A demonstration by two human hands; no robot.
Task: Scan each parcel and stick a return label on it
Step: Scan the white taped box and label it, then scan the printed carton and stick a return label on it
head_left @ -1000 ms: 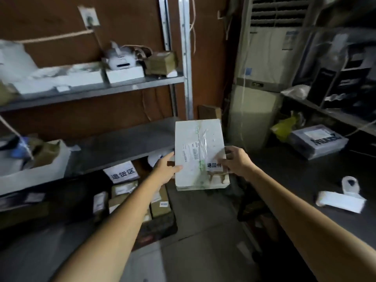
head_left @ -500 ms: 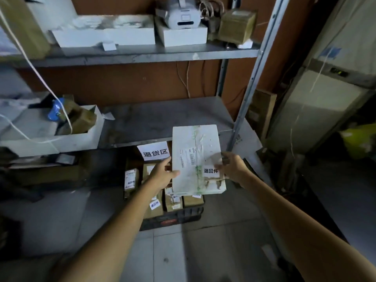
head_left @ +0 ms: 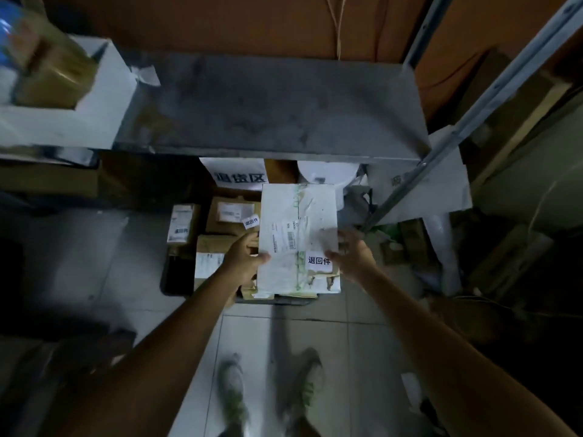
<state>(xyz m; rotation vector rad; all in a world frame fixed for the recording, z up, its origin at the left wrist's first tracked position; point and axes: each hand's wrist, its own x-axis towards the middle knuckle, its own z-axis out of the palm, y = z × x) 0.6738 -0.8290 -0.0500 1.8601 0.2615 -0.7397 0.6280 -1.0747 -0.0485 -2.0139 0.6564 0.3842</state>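
Now the left hand (head_left: 244, 258) grips the left edge of the white parcel (head_left: 296, 216), thumb laid over the top face and fingers out of sight beneath. The right hand (head_left: 351, 255) sits at the opposite edge, thumb near the return label (head_left: 319, 261). Blur hides whether its fingers clasp the box or only steady it, so I cannot tell. That label, printed 退回件, is stuck flat on the near right part of the top face, beside a barcode slip (head_left: 290, 237).

The parcel hangs level over the right half of the dark crate (head_left: 172, 280) on the floor. Smaller boxes (head_left: 220, 212) fill the left half of the crate, one of them carrying the same small label. A sign (head_left: 239, 177) reading 退货区 stands just behind the crate, and a grey metal shelf (head_left: 268, 105) runs above it.

A second ago the parcel was held up at shelf height. Half a second ago it was lower and nearer the crate. It has since come down almost onto the boxes, and the view has tipped toward the floor. As I read it, this parcel has had its scan and its sticker and is being put with the returns. Once both hands let go it is finished, and the next unlabelled one will need fetching.
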